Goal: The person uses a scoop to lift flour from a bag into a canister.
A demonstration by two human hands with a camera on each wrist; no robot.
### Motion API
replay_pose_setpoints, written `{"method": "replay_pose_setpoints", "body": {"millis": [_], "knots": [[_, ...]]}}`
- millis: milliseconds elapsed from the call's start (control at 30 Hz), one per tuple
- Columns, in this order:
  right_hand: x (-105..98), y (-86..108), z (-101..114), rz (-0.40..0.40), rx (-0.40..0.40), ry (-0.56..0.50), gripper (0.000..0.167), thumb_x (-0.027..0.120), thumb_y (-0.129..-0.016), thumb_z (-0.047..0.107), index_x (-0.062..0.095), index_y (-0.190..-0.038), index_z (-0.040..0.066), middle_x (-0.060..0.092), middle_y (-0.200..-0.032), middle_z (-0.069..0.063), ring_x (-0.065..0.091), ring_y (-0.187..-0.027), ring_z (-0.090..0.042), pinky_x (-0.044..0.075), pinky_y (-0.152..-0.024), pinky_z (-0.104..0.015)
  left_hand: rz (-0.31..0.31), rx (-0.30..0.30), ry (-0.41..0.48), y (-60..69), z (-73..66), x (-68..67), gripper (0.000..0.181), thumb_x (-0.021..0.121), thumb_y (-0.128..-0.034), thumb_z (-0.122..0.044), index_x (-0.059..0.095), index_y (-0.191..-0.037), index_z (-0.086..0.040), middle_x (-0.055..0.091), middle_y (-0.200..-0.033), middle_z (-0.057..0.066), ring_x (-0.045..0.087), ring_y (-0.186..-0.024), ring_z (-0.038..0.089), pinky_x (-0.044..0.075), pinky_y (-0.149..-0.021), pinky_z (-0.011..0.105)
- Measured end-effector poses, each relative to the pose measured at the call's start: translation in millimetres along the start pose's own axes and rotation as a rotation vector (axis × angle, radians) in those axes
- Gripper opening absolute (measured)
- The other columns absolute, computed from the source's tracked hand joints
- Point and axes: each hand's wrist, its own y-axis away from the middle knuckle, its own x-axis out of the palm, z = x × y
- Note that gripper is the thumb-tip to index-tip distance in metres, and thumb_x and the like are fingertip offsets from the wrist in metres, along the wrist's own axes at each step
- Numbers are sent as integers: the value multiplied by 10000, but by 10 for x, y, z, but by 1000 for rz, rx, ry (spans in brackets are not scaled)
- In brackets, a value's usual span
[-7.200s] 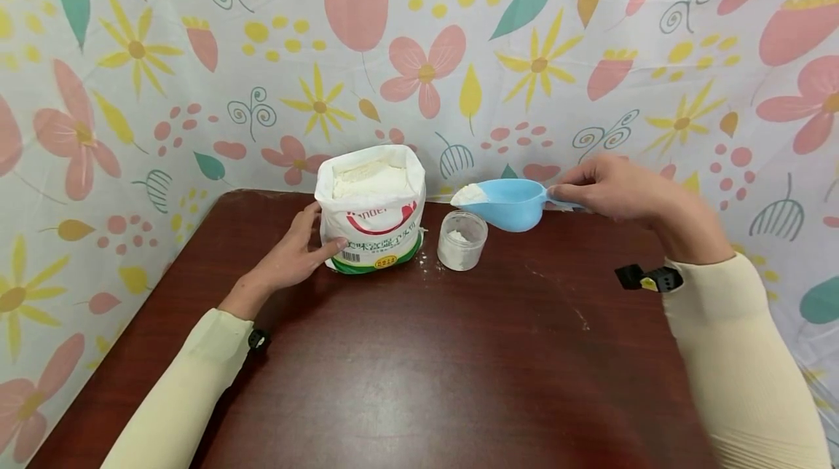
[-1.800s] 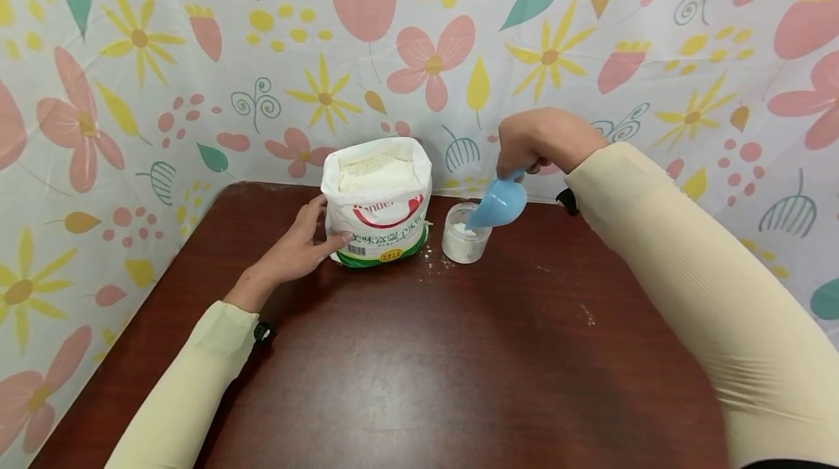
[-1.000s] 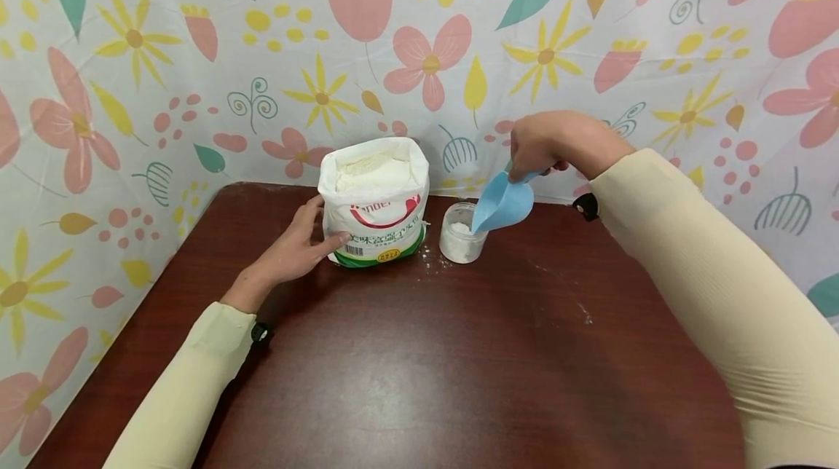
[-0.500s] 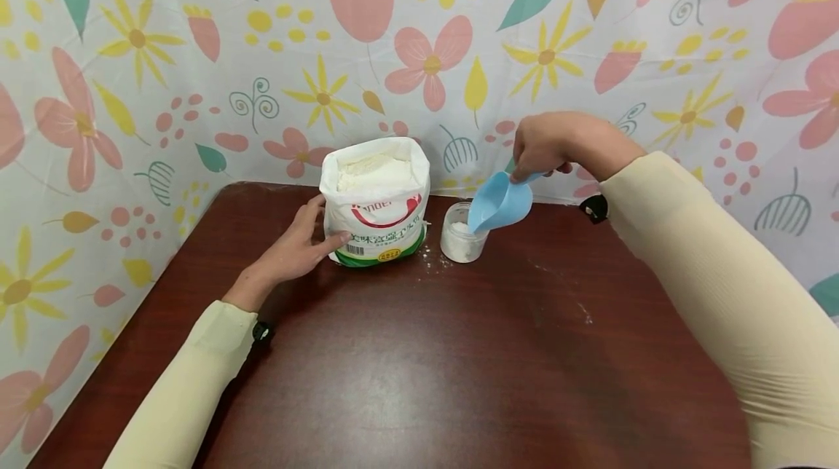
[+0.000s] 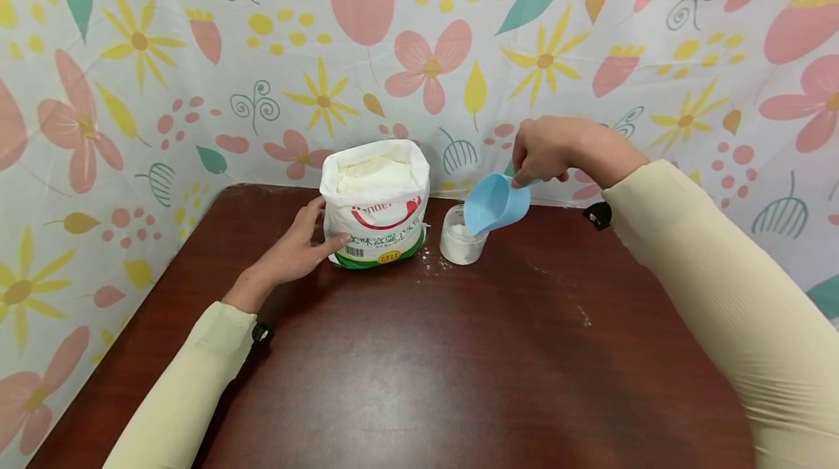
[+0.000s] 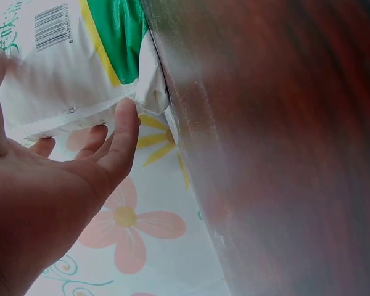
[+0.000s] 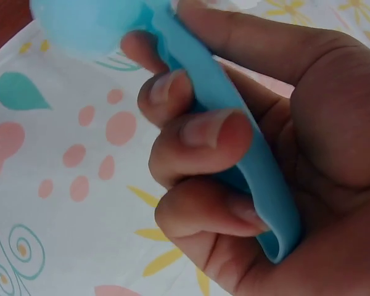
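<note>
From my remote seat, I see the blue scoop (image 5: 497,205) right of centre in the head view, tilted at the mouth of the clear jar (image 5: 461,247), its handle wrapped in the right hand's (image 5: 549,148) curled fingers. Left of them, the left hand (image 5: 295,249) (loosely spread, not clenched) touches the flour bag (image 5: 387,229) on the dark wooden table (image 5: 419,360).

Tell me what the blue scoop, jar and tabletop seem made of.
Blue scoop: likely smooth plastic, given its even colour and moulded handle.
Jar: clear plastic or glass, can't tell which; powder shows through.
Tabletop: glossy wood or laminate; brown grain streaks, bright reflection.
</note>
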Motion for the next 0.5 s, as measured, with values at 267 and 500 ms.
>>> {"method": "replay_pose_setpoints", "body": {"millis": [267,500], "knots": [[38,-9,-93,9,-6,-27,193,744,-977,255,808,-929,79,646,-758,-68,603,-556,-190,512,-598,-344,5,-7,-7,12,7,-4,937,701,-1024,-452,69,-1696,-288,208,-1622,134,356,-1477,354,486,-1089,602],[-35,61,-206,-31,-29,-104,179,724,-978,248,810,-911,106,573,-683,-20,518,-517,-151,492,-582,-338,-3,-8,-6,10,4,-15,941,707,-1018,-461,78,-1696,-286,233,-1600,137,357,-1478,350,488,-1087,602]]}}
